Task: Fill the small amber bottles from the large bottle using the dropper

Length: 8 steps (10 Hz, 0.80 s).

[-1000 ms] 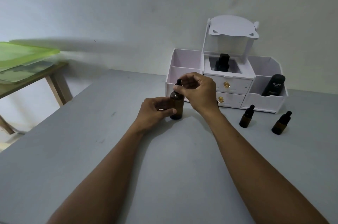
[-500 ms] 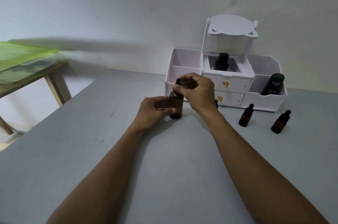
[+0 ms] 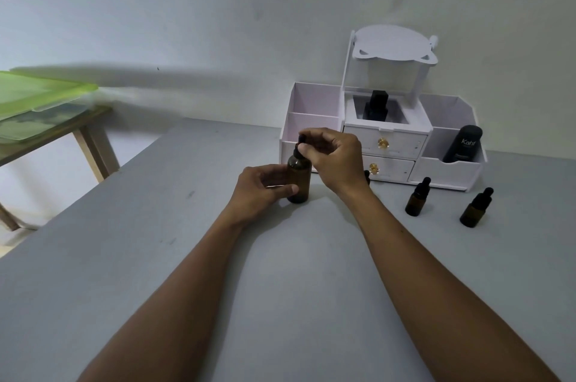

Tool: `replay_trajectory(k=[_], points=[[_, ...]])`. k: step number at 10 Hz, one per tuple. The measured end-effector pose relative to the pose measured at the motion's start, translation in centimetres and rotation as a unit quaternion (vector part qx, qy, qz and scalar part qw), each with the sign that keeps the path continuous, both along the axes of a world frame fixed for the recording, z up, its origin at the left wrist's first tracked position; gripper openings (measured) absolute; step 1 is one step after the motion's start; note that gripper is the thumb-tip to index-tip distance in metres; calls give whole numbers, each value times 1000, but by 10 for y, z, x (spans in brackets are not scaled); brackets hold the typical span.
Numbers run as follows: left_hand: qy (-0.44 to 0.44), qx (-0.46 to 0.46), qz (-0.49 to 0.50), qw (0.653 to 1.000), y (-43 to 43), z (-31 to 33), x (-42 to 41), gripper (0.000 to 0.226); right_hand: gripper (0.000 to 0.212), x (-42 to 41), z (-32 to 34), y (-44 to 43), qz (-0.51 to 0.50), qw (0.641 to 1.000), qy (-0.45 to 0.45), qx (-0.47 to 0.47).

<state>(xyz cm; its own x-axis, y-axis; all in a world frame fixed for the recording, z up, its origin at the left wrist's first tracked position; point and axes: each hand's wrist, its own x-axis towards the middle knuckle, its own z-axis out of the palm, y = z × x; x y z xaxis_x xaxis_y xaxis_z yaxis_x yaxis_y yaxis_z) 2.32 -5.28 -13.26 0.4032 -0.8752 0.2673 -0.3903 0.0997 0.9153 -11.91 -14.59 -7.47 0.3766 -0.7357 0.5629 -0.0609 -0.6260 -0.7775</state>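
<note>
Bare table (image 3: 131, 272) at left; organiser (image 3: 448, 171) just behind large bottle (image 3: 298, 182), small bottles (image 3: 416, 199) right.

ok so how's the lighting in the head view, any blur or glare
Head view: dim, flat light with no glare; soft shadows on the table beside the left hand; the large bottle is sharp; the green lid at the left edge looks smeared and stretched by the wide-angle lens.

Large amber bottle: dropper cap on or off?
On. Black dropper cap sits on the large bottle, pinched by the right hand; left hand grips the body. Loosened: cannot tell.
</note>
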Motion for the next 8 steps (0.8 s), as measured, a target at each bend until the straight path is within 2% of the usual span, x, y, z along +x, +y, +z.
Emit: replay_trajectory(k=[6, 7, 8], points=[[-14, 1, 2, 1000, 2, 1, -2, 48, 21, -1, -6, -3, 1, 1000, 20, -3], [-20, -8, 8, 1000, 5, 2, -4, 55, 27, -4, -8, 5, -11, 1000, 20, -16], [0, 5, 37, 999, 14, -2, -10, 62, 23, -14, -25, 23, -47, 998, -7, -51]])
